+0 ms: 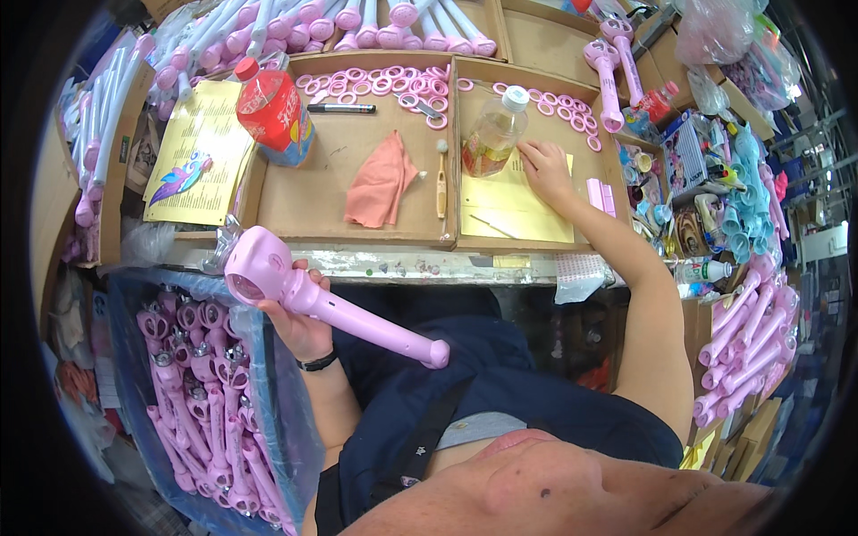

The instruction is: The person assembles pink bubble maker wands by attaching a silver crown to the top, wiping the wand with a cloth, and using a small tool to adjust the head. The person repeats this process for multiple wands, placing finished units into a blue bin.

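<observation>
My left hand [304, 326] is closed around a pink plastic toy wand [357, 326], gripping it just below its round head. The wand lies at a slant, its head to the far left and its knobbed end over my lap. A clear ornament [219, 248] tops the head. My right hand [545, 170] rests on a yellow printed sheet [527, 210] in the right cardboard tray, fingers stretched out and holding nothing. Close by its fingertips stands a bottle of pale yellow liquid [496, 134] with a white cap. A thin stick [493, 225] lies on the sheet.
A blue-lined bin [281, 393] at my left holds several finished-looking pink wands [210, 420]. In the left tray [295, 201] are a red bottle [273, 112], an orange cloth [380, 188], a black marker [341, 108], a brush [441, 183] and pink rings [380, 85]. More wand handles [751, 339] hang right.
</observation>
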Available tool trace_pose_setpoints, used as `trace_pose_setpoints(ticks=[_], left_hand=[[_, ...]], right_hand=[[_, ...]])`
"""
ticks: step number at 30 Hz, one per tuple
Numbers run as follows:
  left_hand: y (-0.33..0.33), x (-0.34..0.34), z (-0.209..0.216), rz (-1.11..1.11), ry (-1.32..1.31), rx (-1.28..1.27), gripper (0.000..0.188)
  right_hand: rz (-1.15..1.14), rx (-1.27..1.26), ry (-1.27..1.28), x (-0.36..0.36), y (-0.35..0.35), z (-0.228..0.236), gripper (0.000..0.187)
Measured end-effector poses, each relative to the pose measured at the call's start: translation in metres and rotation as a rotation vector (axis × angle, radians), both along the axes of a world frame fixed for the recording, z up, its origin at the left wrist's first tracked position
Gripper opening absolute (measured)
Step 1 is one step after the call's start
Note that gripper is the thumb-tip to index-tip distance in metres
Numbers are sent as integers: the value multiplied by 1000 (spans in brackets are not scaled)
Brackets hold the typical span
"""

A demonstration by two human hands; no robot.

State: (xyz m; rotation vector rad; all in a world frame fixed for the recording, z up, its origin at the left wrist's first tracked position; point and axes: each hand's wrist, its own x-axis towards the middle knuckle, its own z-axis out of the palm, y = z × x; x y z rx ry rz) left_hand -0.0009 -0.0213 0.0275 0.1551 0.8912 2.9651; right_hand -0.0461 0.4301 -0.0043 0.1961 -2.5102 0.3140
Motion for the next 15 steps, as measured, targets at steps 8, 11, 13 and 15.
trace_pose_setpoints(ticks=[8, 11, 13, 15], left_hand=[[-6, 6, 16, -6, 124, 470, 76], [-11, 11, 27, -100, 185, 549, 74], [-13, 15, 32, -196, 168, 558, 68], [-9, 17, 33, -174, 50, 488, 62]], right_hand=[[21, -190, 19, 5, 9, -9, 12], [32, -641, -12, 1, 22, -20, 11], [7, -1185, -101, -2, 31, -22, 12], [-60, -1295, -89, -3, 41, -17, 12]])
